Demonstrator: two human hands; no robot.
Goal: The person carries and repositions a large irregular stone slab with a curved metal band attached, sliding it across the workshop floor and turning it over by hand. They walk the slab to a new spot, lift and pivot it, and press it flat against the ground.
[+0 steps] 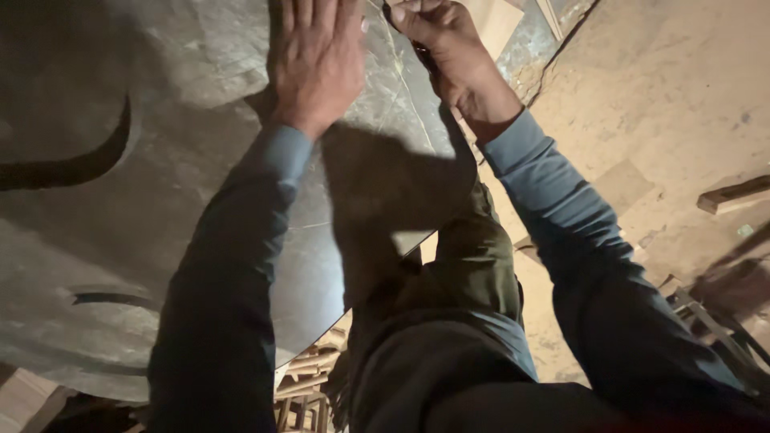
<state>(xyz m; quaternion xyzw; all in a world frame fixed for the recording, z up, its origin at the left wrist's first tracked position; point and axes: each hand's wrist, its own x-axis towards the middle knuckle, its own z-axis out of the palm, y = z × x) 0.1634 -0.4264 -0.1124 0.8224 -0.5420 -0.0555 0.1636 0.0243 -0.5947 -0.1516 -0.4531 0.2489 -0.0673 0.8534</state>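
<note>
Here the left hand (pixel 317 60) lies flat with fingers spread, palm pressed down on a large grey sheet (pixel 160 184) with a dull metallic sheen that fills most of the view. Just right of it on the same sheet, the right hand (pixel 441 40) is curled into a fist around a slim dark tool (pixel 425 58), whose tip is hidden under the fingers; what kind of tool it is cannot be told. A faint straight line (pixel 405 88) runs down the sheet between the two hands. Two dark curved cuts or marks (pixel 80 164) sit on the sheet well left of the hands.

Beyond the sheet's right edge lies a sandy floor (pixel 658 96) with a wooden offcut (pixel 734 195), and below its near edge a pile of wooden pieces (pixel 309 377) shows.

The risk seems to be slipping: if the flat palm eases off, the sheet could shift and the tool wander from the line, or skid toward the spread fingers close beside it.
</note>
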